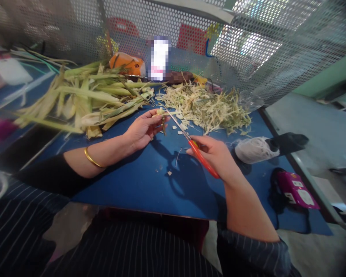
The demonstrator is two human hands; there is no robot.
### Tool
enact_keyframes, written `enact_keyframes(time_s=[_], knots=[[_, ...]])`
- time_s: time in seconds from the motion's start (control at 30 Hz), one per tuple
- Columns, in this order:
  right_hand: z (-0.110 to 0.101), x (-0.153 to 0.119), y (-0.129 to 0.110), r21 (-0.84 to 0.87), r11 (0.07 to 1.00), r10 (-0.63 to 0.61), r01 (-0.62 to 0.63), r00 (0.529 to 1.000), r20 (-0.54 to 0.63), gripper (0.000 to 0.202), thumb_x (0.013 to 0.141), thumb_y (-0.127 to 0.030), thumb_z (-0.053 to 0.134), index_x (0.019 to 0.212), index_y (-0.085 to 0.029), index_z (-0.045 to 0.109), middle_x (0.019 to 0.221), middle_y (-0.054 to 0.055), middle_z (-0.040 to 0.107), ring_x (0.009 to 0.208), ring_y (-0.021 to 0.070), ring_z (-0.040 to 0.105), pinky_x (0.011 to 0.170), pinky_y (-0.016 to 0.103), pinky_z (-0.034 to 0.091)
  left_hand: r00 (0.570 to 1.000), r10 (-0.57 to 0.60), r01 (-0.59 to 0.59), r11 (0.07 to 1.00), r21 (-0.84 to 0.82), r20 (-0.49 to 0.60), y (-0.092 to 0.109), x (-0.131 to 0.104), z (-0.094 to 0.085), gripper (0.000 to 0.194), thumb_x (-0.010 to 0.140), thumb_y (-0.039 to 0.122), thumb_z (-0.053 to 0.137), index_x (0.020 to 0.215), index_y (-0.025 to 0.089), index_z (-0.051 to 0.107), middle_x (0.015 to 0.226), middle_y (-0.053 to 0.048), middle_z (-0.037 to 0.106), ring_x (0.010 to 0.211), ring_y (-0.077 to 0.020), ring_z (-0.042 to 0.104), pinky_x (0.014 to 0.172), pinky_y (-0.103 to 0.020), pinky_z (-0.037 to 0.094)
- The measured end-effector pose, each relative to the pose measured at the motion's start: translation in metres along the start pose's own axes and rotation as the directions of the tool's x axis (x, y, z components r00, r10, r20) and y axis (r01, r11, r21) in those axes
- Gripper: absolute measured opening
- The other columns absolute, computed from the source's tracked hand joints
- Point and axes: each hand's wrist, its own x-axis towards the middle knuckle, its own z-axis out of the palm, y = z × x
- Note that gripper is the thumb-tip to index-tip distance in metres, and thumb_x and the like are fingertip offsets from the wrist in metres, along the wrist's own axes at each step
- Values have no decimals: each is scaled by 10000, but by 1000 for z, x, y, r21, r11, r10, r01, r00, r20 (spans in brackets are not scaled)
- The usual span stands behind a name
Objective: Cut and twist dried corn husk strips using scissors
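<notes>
My left hand (142, 129) pinches a small piece of pale green corn husk (162, 115) between thumb and fingers. In my right hand (215, 154) is a pair of scissors (200, 156) with red handles, its blades reaching up to the husk piece. Whether the blades are apart I cannot tell. Beyond my left hand lies a heap of long whole husks (95, 96). A pile of husk cut into short strips (204, 104) spreads behind the scissors. Small cut bits lie on the blue table (150, 181) near the blade tips.
To the right stand a spool of white thread (255, 150) and a purple power strip (298, 190) with a dark cord. An orange packet (128, 64) and a blurred-out upright phone-like object (159, 57) are at the back, before a perforated metal screen (248, 46).
</notes>
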Motion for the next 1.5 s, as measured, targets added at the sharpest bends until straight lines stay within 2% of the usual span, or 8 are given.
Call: enact_keyframes(time_s=[0.53, 0.7, 0.83, 0.97, 1.1, 1.2, 1.3, 1.5], knots=[[0, 0, 0, -170, 985, -11, 8, 1000, -19, 403, 827, -502, 570, 1060, -192, 682, 894, 57, 661, 719, 178, 587, 665, 297, 430, 998, 40, -42, 998, -37, -54, 2, 4, -1, 132, 768, 39, 632, 830, 154, 609, 752, 7, 660, 750, -111, 652, 771, -252, 528], [9, 2, 4, -636, 770, -8, -44, 997, -79, 405, 836, -461, 543, 1134, -208, 647, 969, 90, 668, 813, 240, 621, 629, 316, 404, 996, 33, -32, 999, 10, -82, 1, 1, 1, 151, 730, 83, 699, 828, 148, 602, 727, 4, 663, 716, -118, 661, 708, -242, 540], [12, -2, 1, -719, 693, -46, 52, 999, 29, 320, 828, -422, 552, 1065, -234, 659, 933, 64, 683, 796, 227, 631, 603, 307, 399, 996, 3, 6, 996, 93, -92, -3, -4, 3, 164, 698, 148, 746, 784, 153, 607, 691, 13, 651, 663, -112, 659, 621, -216, 522], [10, -1, 1, -542, 835, -147, 90, 987, -63, 273, 821, -405, 593, 996, -223, 695, 977, 70, 679, 847, 217, 630, 690, 324, 453, 997, -21, 31, 991, 129, -73, -8, -9, 5, 149, 690, 159, 749, 782, 160, 631, 707, 21, 654, 641, -99, 656, 614, -213, 510], [13, 15, -5, 56, 996, -44, 68, 937, -346, 311, 788, -371, 647, 1051, -209, 683, 976, 56, 693, 836, 177, 627, 764, 329, 490, 999, -28, 32, 980, 195, -23, -13, -16, 10, 157, 681, 165, 757, 777, 157, 634, 714, 18, 645, 612, -84, 633, 610, -222, 497], [19, 28, -18, 365, 930, 56, 33, 972, -230, 254, 748, -362, 683, 944, -203, 710, 884, 35, 709, 805, 164, 621, 756, 321, 480, 999, -24, 14, 962, 273, 33, -15, -22, 13, 187, 678, 181, 762, 806, 150, 628, 734, 1, 650, 611, -81, 613, 600, -229, 487], [26, 38, -30, 431, 902, 69, -19, 993, -101, 174, 724, -334, 702, 803, -180, 715, 745, 9, 680, 707, 127, 575, 694, 287, 444, 999, -5, -10, 942, 336, 44, -14, -25, 14, 200, 678, 205, 767, 800, 142, 621, 705, -3, 635, 595, -77, 585, 581, -229, 477], [33, 47, -29, 441, 897, 89, 8, 976, -199, 80, 730, -242, 665, 732, -169, 698, 645, -16, 618, 627, 96, 502, 642, 269, 394, 986, -142, 102, 926, 365, 86, -11, -21, 10, 231, 784, 372, 685, 845, 150, 667, 854, -74, 684, 624, -88, 598, 571, -237, 470]])
